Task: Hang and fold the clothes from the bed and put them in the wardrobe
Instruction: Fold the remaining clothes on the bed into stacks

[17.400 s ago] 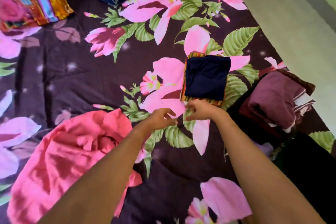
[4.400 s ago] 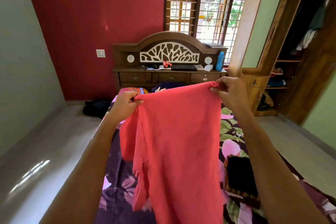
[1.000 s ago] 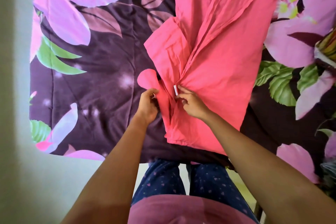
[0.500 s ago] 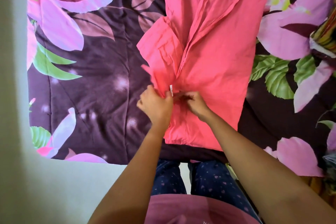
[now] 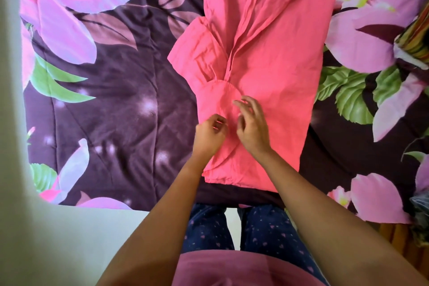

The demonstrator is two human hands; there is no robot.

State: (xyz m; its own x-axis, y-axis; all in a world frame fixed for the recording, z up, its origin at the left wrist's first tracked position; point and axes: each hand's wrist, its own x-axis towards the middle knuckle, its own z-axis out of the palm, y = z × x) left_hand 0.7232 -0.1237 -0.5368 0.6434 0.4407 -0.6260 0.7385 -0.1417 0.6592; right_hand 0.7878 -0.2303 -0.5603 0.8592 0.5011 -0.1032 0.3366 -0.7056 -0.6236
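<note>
A coral-pink garment (image 5: 274, 58) lies spread lengthwise on the floral bedspread (image 5: 111, 90), its near end close to the bed's edge. A rounded pink flap (image 5: 218, 97) is folded flat onto its left side. My left hand (image 5: 209, 134) rests on the cloth just below that flap, fingers loosely curled and holding nothing that I can see. My right hand (image 5: 251, 125) sits beside it on the middle of the garment, fingers relaxed and slightly spread.
A folded striped stack (image 5: 415, 37) pokes in at the right edge of the bed. Pale floor (image 5: 14, 146) runs along the left and in front of the bed. My legs in navy trousers (image 5: 262, 230) stand against the near edge.
The small flap that my left hand pinched at the garment's left side now lies folded flat on the cloth. Both hands have let go and rest on the garment.
</note>
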